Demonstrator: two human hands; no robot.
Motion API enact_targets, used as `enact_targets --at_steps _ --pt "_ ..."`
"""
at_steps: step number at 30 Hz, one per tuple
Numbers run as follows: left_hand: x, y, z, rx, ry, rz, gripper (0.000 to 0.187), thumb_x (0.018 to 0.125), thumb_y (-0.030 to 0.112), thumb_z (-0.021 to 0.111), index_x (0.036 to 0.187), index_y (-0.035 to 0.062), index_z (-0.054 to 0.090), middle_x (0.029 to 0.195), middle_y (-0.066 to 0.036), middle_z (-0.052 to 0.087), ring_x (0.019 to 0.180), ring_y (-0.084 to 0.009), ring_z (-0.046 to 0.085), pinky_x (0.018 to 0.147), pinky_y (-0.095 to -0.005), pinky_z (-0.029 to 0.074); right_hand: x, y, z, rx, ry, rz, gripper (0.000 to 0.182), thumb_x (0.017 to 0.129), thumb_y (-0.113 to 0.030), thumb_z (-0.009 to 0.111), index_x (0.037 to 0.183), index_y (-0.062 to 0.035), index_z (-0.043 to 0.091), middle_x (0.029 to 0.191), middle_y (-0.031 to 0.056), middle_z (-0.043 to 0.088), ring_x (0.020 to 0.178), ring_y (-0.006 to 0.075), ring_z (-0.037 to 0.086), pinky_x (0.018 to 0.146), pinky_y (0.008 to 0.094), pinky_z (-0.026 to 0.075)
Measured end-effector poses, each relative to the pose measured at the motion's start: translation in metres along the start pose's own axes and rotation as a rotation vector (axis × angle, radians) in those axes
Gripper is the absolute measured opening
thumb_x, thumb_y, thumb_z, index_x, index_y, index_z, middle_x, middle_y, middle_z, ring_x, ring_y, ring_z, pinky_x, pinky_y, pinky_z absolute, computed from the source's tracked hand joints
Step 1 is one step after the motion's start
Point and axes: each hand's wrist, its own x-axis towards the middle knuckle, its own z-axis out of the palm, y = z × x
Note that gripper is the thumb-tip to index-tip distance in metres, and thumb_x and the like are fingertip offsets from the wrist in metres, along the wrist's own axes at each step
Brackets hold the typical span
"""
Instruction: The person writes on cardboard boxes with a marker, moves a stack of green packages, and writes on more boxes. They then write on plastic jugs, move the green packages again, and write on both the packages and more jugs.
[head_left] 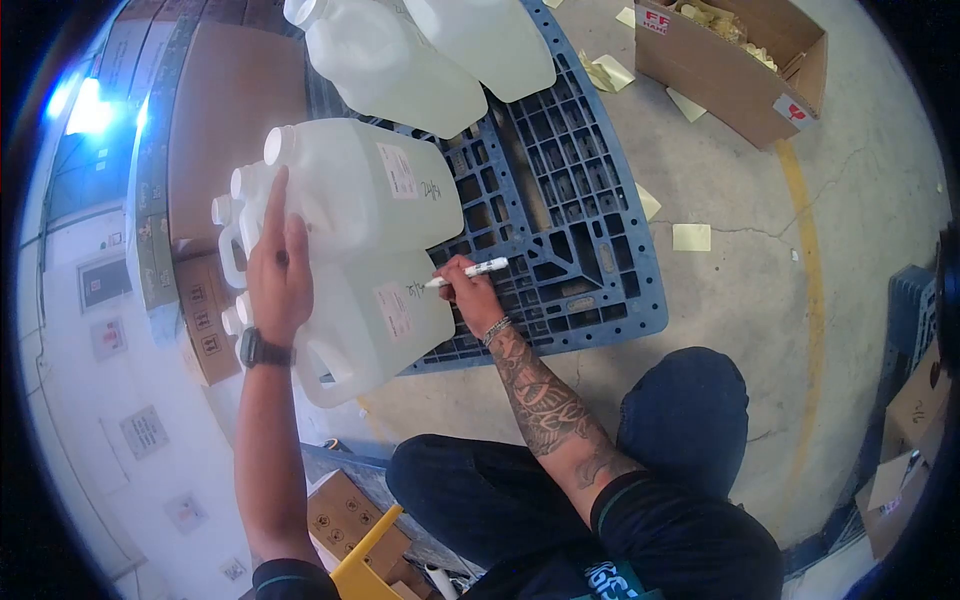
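Note:
My right hand [470,293] grips a white marker pen [488,267], its tip at dark handwriting on the side of a translucent white plastic jug [350,345]. A printed label [393,310] is stuck beside the writing. My left hand [281,275], fingers stretched out, lies against the cap and handle side of the jugs. Just beyond, a similar jug [350,210] bears a label and handwritten figures. Smaller caps of other jugs show left of my left hand. All these jugs rest on a blue plastic pallet [625,235].
More jugs [390,70] stand at the pallet's far end. An open cardboard box [715,75] with crumpled yellow material sits on the floor at far right. Yellow paper sheets [691,237] lie scattered. Cardboard boxes [215,320] are at left, with another box [345,515] near my knees.

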Motion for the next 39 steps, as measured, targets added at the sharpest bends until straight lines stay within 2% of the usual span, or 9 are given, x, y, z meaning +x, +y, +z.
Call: enact_targets --at_steps 6,12,14,16,18,23,28,32,39 --pt "0.0 0.005 -0.003 -0.018 -0.016 -0.019 0.052 0.105 0.037 0.038 0.154 0.0196 0.035 0.102 -0.022 0.07 0.095 -0.0331 0.068 0.088 -0.0409 0.05 -0.002 -0.006 -0.001 -0.06 0.007 0.034 0.02 0.101 -0.023 0.052 0.091 -0.007 0.059 0.084 0.0005 0.061 0.071 0.006 0.053 0.067 0.0248 0.045" --pt "-0.001 0.009 -0.011 -0.031 -0.045 -0.027 0.053 0.105 0.037 0.037 0.154 0.0159 0.035 0.12 -0.024 0.066 0.101 -0.0347 0.067 0.091 -0.0397 0.048 -0.029 -0.106 0.04 -0.106 0.265 -0.326 0.024 0.101 -0.028 0.058 0.103 -0.0054 0.065 0.08 -0.0001 0.061 0.071 0.0093 0.055 0.065 0.0277 0.047" --pt "0.004 -0.013 -0.004 -0.148 0.066 0.038 0.055 0.105 0.041 0.035 0.153 0.0145 0.035 0.129 -0.023 0.061 0.101 -0.0322 0.067 0.091 -0.0389 0.049 -0.028 -0.137 0.079 -0.403 0.225 -0.8 0.021 0.098 -0.019 0.061 0.112 -0.0029 0.063 0.088 0.0072 0.067 0.079 0.017 0.064 0.071 0.0327 0.051" --pt "-0.002 -0.017 -0.004 -0.381 0.142 -0.015 0.057 0.106 0.044 0.032 0.153 0.0129 0.036 0.137 -0.02 0.057 0.102 -0.0293 0.067 0.09 -0.038 0.049 -0.034 -0.176 0.127 -0.534 0.142 -0.985 0.016 0.1 -0.011 0.058 0.111 0.0006 0.061 0.101 0.0168 0.07 0.094 0.0235 0.07 0.08 0.0329 0.054" --pt "-0.007 -0.01 -0.013 -0.729 0.174 -0.16 0.059 0.106 0.047 0.029 0.152 0.0111 0.038 0.142 -0.018 0.054 0.101 -0.0258 0.066 0.088 -0.037 0.05 -0.015 -0.182 0.166 -0.657 0.107 -1.062 0.028 0.09 -0.006 0.063 0.116 -0.0032 0.056 0.099 0.0185 0.065 0.092 0.0408 0.065 0.076 0.0441 0.053" --pt "-0.012 -0.032 -0.01 -0.817 0.426 -0.121 0.065 0.107 0.052 0.022 0.144 0.0044 0.045 0.126 -0.012 0.064 0.092 -0.0133 0.065 0.075 -0.0235 0.051 0.0 -0.179 0.219 -0.967 0.192 -0.83 0.038 0.082 -0.011 0.07 0.111 -0.0059 0.047 0.102 0.0207 0.058 0.092 0.044 0.061 0.078 0.0521 0.05" --pt "-0.011 -0.036 -0.01 -0.877 0.472 -0.117 0.051 0.108 0.041 0.031 0.14 0.006 0.05 0.118 -0.012 0.067 0.088 -0.0169 0.068 0.072 -0.0262 0.05 0.015 -0.18 0.222 -1.098 0.314 -0.729 0.047 0.075 -0.011 0.075 0.11 -0.0049 0.044 0.102 0.023 0.061 0.094 0.0442 0.063 0.08 0.0526 0.05" --pt "-0.015 -0.038 -0.009 -0.851 0.486 -0.089 0.05 0.107 0.04 0.033 0.139 0.0053 0.051 0.115 -0.012 0.068 0.088 -0.0178 0.069 0.071 -0.0266 0.05 0.018 -0.205 0.192 -1.101 0.226 -0.626 0.05 0.067 -0.026 0.078 0.103 -0.0043 0.051 0.093 0.0226 0.068 0.092 0.0419 0.066 0.082 0.0472 0.053" --pt "-0.082 -0.051 -0.022 -0.64 0.38 -0.295 0.05 0.106 0.041 0.04 0.136 0.0024 0.053 0.117 -0.016 0.066 0.106 -0.0219 0.062 0.089 -0.0316 0.048 -0.04 -0.252 0.117 -1.1 0.292 -0.694 0.038 0.07 -0.024 0.077 0.093 -0.0069 0.053 0.084 0.0175 0.066 0.083 0.0377 0.067 0.074 0.0433 0.053"
